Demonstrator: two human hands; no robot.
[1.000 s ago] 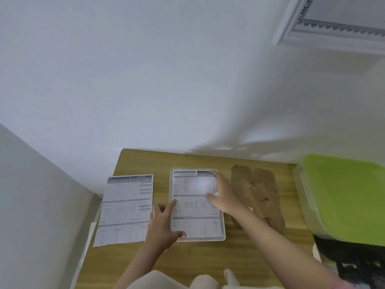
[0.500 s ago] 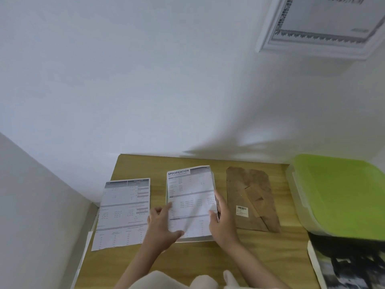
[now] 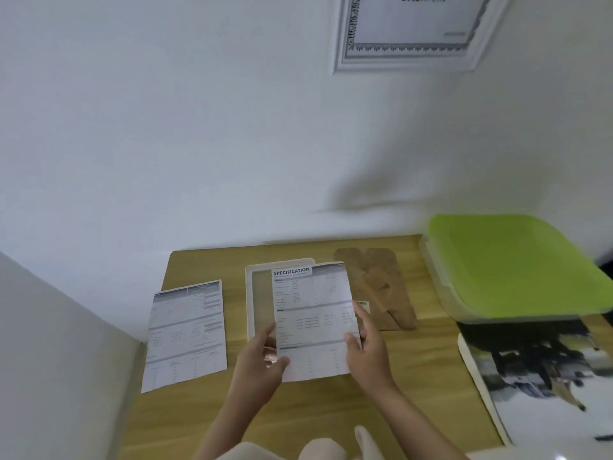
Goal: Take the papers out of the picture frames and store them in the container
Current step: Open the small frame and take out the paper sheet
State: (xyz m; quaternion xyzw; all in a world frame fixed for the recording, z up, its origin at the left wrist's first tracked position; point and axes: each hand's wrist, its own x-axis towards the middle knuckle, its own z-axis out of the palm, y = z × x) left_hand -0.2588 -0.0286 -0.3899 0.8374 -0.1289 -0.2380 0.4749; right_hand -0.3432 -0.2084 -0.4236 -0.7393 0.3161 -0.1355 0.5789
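A printed sheet headed SPECIFICATION [image 3: 313, 313] is lifted off a white picture frame [image 3: 250, 293] that lies flat on the wooden table [image 3: 331, 413]. My left hand [image 3: 262, 363] pinches the sheet's lower left edge and my right hand [image 3: 368, 350] grips its right edge. The sheet sits shifted to the right of the frame, whose glass shows bare at the left. A second printed sheet [image 3: 187, 333] lies flat at the table's left. A clear container with a green lid [image 3: 510, 263] stands shut at the right.
A brown backing board [image 3: 381, 287] lies between the frame and the container. A picture with a dark print [image 3: 537, 370] lies at the table's right front. Another white frame with a certificate [image 3: 408, 31] hangs on the wall above. A grey wall borders the left.
The sheet lay in the frame under both hands; now both hands have lifted it out and shifted it right, baring the frame. The view has tilted up.
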